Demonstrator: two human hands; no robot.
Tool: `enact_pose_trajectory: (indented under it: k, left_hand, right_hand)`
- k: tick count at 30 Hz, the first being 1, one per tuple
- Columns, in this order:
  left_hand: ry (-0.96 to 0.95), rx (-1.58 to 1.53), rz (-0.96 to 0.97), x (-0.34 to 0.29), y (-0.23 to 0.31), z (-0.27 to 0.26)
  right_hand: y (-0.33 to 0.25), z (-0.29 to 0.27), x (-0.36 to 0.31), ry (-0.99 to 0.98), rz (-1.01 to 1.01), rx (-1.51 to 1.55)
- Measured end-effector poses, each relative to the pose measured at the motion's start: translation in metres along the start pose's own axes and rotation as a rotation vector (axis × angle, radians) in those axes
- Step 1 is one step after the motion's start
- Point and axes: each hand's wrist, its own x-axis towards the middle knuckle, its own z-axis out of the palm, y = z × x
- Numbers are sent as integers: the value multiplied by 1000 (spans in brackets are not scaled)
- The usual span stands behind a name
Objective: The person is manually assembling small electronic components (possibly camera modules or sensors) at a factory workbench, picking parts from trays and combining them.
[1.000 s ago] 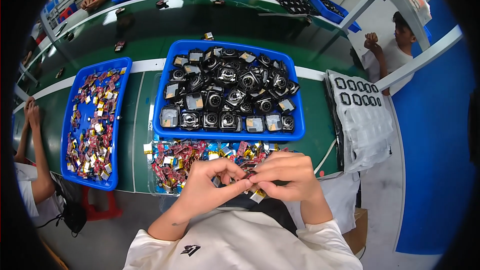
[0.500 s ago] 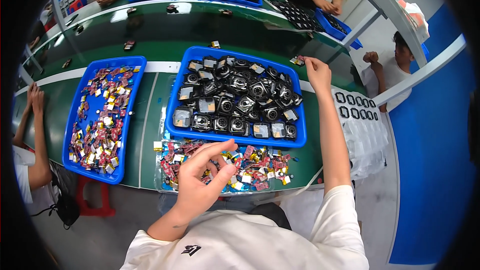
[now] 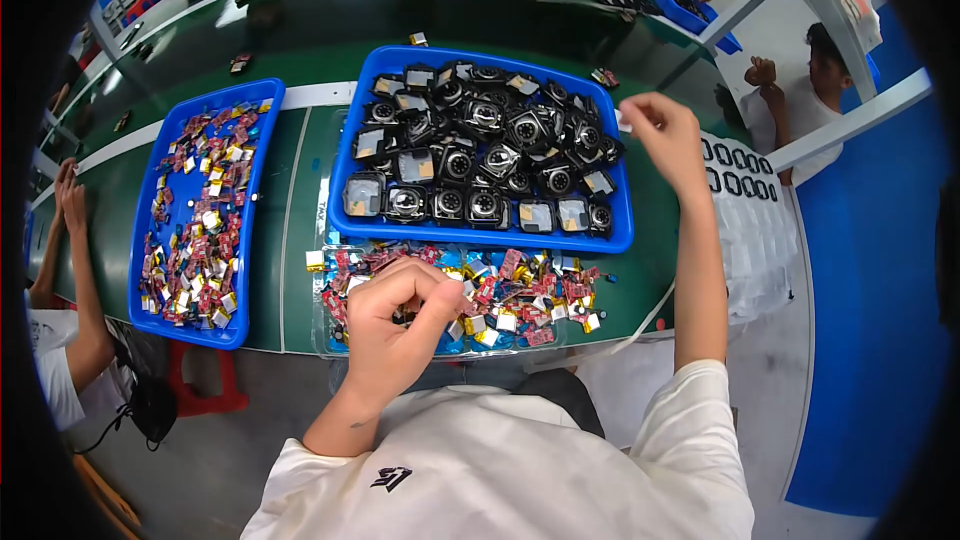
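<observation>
The right hand (image 3: 665,135) hovers, loosely bent, by the right edge of a blue tray (image 3: 480,237) of black smartwatch cases (image 3: 500,160). The left hand (image 3: 400,325) curls over a clear tray (image 3: 323,325) of red circuit boards (image 3: 511,262). I can't tell whether either grips anything. Another board (image 3: 604,78) lies beyond the right hand on the green surface (image 3: 645,270).

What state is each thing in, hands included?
Left hand, curled, contents unclear
Right hand, loosely bent, contents unclear
Central blue tray, heaped with black watch cases
Left blue tray, partly covered by red-and-silver parts
Clear tray, loaded, partly hidden
Black frames, laid in two rows
</observation>
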Motion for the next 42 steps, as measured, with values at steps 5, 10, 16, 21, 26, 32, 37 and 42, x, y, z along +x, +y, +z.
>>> enact_pose_trajectory:
  k: [5,10,16,21,26,32,37,42]
  left_hand:
    - [40,26,-67,1,-7,11]
    - [-26,100,-18,2,-1,18]
    - [29,301,109,2,-1,13]
    - [-39,332,123,7,7,19]
    - [-92,269,125,6,0,21]
    - [-61,282,178,5,2,21]
    - [-53,413,397,10,0,18]
    - [-132,297,74,4,2,17]
  right_hand:
    - [-68,14,-102,-386,-271,13]
    - [-77,55,-135,-239,-378,-341]
    - [-81,62,-142,-36,-258,198]
    - [-77,63,-150,-164,-23,833]
    - [-80,68,-155,-129,140,1179]
    - [-87,65,-155,-209,294,1275]
    - [-85,69,-159,-221,291,1257]
    - [-78,75,-160,-42,-35,953]
